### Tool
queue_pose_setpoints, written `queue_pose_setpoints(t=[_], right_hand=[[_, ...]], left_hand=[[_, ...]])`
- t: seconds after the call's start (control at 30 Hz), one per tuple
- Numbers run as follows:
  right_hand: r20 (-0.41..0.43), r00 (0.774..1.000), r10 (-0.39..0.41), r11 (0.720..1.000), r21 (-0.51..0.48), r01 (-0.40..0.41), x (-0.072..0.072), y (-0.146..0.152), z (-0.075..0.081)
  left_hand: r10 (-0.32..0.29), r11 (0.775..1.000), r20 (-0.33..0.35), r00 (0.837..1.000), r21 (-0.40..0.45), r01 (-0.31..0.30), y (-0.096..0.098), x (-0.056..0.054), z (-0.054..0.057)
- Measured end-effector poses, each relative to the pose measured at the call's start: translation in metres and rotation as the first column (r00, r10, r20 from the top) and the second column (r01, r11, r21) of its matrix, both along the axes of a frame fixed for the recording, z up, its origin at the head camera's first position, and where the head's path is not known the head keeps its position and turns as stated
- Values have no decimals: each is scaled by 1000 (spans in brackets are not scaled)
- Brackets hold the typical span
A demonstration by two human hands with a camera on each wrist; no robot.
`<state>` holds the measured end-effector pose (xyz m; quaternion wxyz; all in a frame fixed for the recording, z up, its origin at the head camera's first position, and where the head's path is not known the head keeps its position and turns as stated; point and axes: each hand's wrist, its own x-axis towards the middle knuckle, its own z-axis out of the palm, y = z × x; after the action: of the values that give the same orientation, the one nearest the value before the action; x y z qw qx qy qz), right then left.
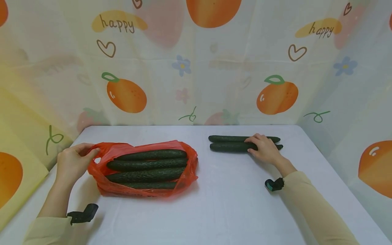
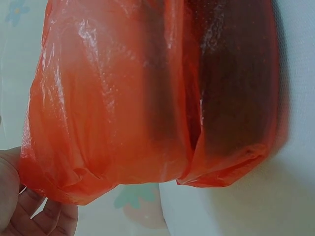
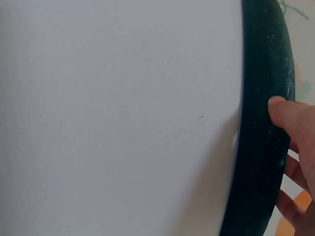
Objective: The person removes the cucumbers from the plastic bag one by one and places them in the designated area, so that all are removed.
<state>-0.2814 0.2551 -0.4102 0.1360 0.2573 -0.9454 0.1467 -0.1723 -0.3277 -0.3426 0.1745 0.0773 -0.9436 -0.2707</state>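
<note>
A red plastic bag (image 1: 105, 185) lies on its side at the left of the table, several dark green cucumbers (image 1: 147, 165) showing through its open side. My left hand (image 1: 71, 161) pinches the bag's upper left edge between thumb and fingers; the left wrist view shows the bag (image 2: 93, 118) stretched from that hand (image 2: 34, 211). Two more cucumbers lie side by side at the back right. My right hand (image 1: 263, 148) grips the nearer cucumber (image 1: 228, 147), its fingers reaching towards the farther one (image 1: 226, 139). In the right wrist view the thumb presses on a cucumber (image 3: 261, 123).
A white cloth covers the table (image 1: 220, 204). Behind it and along both sides hangs a printed curtain (image 1: 214, 85) with oranges and hearts. A small black device is strapped to each wrist.
</note>
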Motion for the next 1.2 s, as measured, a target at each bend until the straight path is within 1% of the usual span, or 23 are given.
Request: queue_pose_setpoints(t=[0.17, 0.47, 0.77, 1.0, 1.2], right_hand=[[24, 999, -27, 1000, -1, 27, 0, -1, 1], [52, 998, -33, 999, -17, 34, 3, -1, 1], [80, 996, -36, 993, -111, 45, 6, -3, 6], [80, 997, -8, 985, -169, 22, 9, -9, 14], [64, 998, 22, 976, -219, -7, 13, -21, 24]], left_hand=[[7, 1000, 8, 1000, 7, -7, 1, 1, 0], [2, 1000, 3, 1000, 4, -2, 0, 0, -2], [1, 1000, -10, 1000, -8, -1, -3, 2, -3], [1, 1000, -11, 1000, -4, -1, -2, 0, -3], [2, 1000, -12, 1000, 6, -2, 0, -1, -2]])
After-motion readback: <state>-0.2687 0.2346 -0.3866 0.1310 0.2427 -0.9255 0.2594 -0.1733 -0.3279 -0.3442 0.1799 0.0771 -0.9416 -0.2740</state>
